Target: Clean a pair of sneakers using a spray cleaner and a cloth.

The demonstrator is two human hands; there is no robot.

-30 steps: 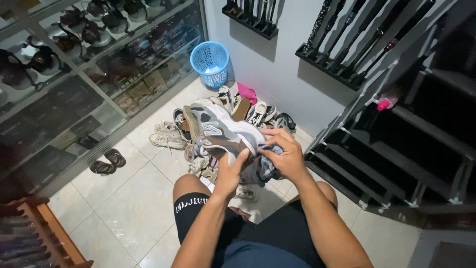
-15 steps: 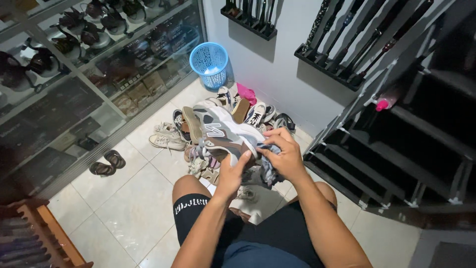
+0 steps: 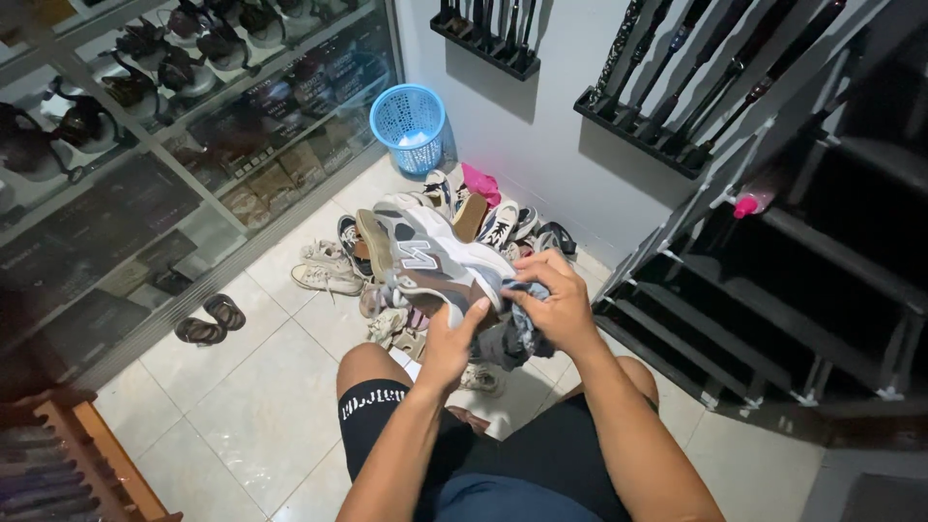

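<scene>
A seated person grips a grey and white sneaker [image 3: 430,263] over bare knees, the shoe held sole-side left and toe pointing toward 11 o'clock. The left hand [image 3: 449,343] clasps the shoe's heel end from below, fingers curled onto its brown trim. The right hand [image 3: 551,307], at 3 o'clock of the left and touching it, is clenched around a bunched grey-blue cloth [image 3: 512,338] pressed against the heel of the sneaker.

Beyond the raised shoe, at 12 o'clock, a heap of shoes [image 3: 483,217] lies on the pale tiled floor [image 3: 232,406] against a white wall. A pair of white sneakers [image 3: 324,271] sits at the heap's 9 o'clock edge, and a pair of dark sandals [image 3: 211,319] lies farther out toward 9 o'clock, well apart. A blue plastic basket [image 3: 408,126] stands in the corner at 11 o'clock, beside a glass-fronted cabinet [image 3: 145,174] stocked with dark items. Dark stairs [image 3: 802,290] rise at 3 o'clock; black wall racks [image 3: 667,106] hang above the heap.
</scene>
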